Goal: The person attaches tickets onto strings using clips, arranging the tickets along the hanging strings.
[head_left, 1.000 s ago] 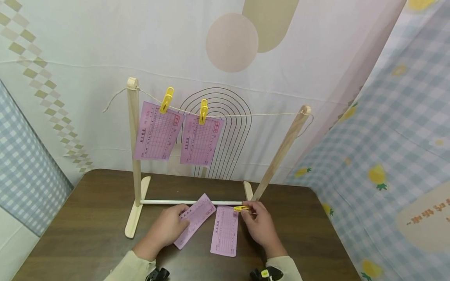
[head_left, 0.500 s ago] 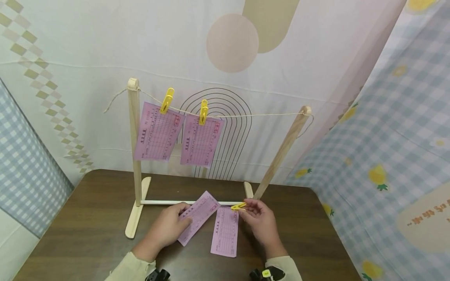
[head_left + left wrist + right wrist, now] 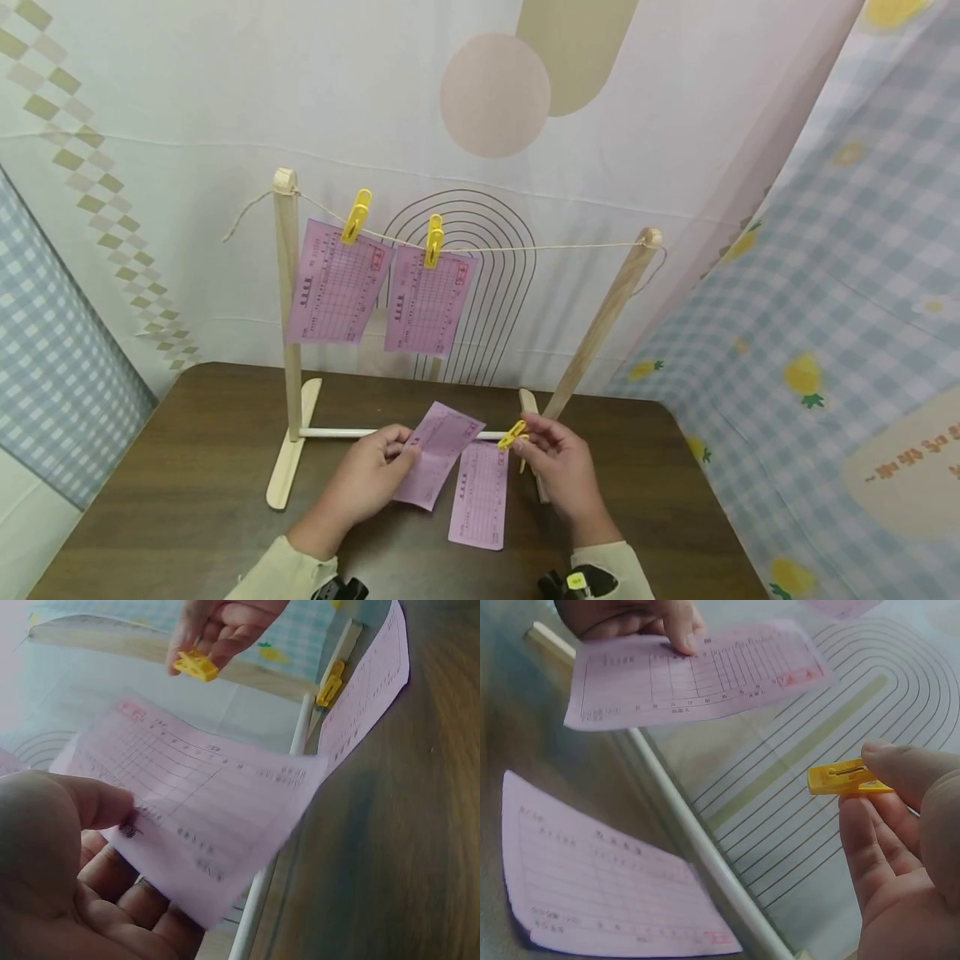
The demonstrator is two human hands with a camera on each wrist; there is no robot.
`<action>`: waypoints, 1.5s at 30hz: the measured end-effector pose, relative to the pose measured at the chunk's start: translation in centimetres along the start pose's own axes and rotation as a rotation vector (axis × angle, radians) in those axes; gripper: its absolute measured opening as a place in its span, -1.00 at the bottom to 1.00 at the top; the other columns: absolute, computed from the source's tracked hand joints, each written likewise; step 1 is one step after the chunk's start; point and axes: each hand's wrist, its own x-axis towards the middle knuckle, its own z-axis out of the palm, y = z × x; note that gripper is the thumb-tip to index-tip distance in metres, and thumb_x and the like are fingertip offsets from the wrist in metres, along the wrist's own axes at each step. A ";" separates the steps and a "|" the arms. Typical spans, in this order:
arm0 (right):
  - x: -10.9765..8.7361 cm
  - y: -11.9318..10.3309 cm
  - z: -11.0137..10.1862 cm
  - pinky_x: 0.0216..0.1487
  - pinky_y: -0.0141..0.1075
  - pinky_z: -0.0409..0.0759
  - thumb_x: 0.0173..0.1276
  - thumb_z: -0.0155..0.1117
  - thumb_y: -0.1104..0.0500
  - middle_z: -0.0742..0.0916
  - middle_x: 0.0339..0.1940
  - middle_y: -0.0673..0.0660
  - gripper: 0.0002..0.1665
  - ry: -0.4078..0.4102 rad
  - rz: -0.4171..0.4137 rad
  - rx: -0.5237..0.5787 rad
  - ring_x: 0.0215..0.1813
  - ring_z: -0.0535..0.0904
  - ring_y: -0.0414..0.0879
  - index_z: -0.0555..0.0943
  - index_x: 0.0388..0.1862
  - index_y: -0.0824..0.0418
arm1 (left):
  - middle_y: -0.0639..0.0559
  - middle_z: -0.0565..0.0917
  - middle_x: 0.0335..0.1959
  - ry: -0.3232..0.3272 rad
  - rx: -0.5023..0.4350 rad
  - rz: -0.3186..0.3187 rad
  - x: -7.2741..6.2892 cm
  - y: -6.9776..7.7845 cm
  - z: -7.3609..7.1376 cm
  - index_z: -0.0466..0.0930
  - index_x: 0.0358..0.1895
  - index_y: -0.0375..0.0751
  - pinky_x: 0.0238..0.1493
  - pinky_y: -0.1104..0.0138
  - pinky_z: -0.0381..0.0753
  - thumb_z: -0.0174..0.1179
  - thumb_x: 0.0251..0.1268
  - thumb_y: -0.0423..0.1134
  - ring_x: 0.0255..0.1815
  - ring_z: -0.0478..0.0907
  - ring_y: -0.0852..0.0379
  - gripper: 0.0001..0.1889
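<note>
My left hand pinches a pink printed slip between thumb and fingers, raised off the table and tilted. My right hand holds a yellow clothespin by its handle end, as the right wrist view shows of the clothespin. The clothespin is just right of the held slip and apart from it. Below, between the hands, another pink slip lies on the table. A second yellow clothespin rests by the stand's foot in the left wrist view.
A wooden stand carries a string between its left post and right post. Two pink slips hang at its left, under yellow clothespins. A white rod joins the feet low down. Patterned cloth hangs behind the table.
The clothespin in my right hand has come up off the slip on the table and turned more upright. My left hand has moved slightly right, raising and tilting its slip.
</note>
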 end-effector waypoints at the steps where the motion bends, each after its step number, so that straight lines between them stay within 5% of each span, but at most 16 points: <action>1: 0.0 -0.2 0.0 0.05 -0.38 0.84 0.44 0.58 0.42 0.83 0.12 0.24 -0.46 -0.001 -0.008 0.002 0.05 0.81 -0.14 0.73 0.37 0.31 | 0.00 0.92 -0.09 0.002 -0.010 0.002 0.0 0.0 0.1 0.76 0.01 -0.14 -0.23 0.37 0.78 0.32 0.66 -0.24 -0.21 0.81 0.19 -0.91; 9: 0.4 -2.4 -0.4 0.05 -0.37 0.84 0.39 0.61 0.43 0.82 0.06 0.16 -0.45 -0.038 -0.020 0.031 0.05 0.79 -0.16 0.66 0.31 0.47 | 0.11 0.89 -0.12 0.084 -0.018 0.037 0.1 0.5 0.2 0.88 -0.05 -0.02 0.00 0.35 0.77 0.39 0.65 -0.15 -0.09 0.78 0.21 -0.90; 16: 1.0 -4.9 -1.1 0.07 -0.37 0.83 0.39 0.59 0.45 0.79 0.08 0.14 -0.50 -0.090 -0.076 0.014 0.06 0.78 -0.16 0.66 0.27 0.43 | 0.05 0.91 -0.04 0.109 -0.039 0.043 0.4 1.9 -0.2 0.89 0.04 -0.08 0.00 0.34 0.79 0.36 0.68 -0.08 -0.05 0.81 0.17 -0.80; 28: 2.4 -10.1 -2.4 0.00 -0.37 0.84 0.42 0.64 0.33 0.87 0.05 0.30 -0.60 -0.086 -0.235 -0.196 -0.02 0.84 -0.19 0.79 0.20 0.24 | 0.04 0.92 0.01 0.120 -0.067 0.105 0.7 5.0 -0.2 0.88 0.08 -0.04 0.02 0.28 0.85 0.33 0.71 -0.03 -0.02 0.85 0.14 -0.77; 36: 3.3 -12.5 -2.7 -0.06 -0.36 0.85 0.40 0.65 0.34 0.92 -0.08 0.02 -0.64 -0.071 -0.321 -0.216 -0.11 0.86 -0.25 0.84 0.16 0.27 | 0.08 0.92 0.03 0.130 -0.037 0.128 1.0 6.7 -0.4 0.87 0.15 0.00 0.06 0.16 0.88 0.31 0.72 0.04 -0.01 0.85 0.14 -0.72; 45: 3.9 -15.4 -3.0 -0.05 -0.35 0.85 0.49 0.59 0.29 0.93 -0.06 -0.01 -0.70 -0.091 -0.367 -0.255 -0.09 0.87 -0.23 0.86 0.16 0.27 | 0.02 0.93 0.00 0.158 -0.056 0.149 1.5 8.4 -1.1 0.89 0.13 -0.08 0.02 0.26 0.84 0.32 0.71 0.01 -0.04 0.85 0.12 -0.71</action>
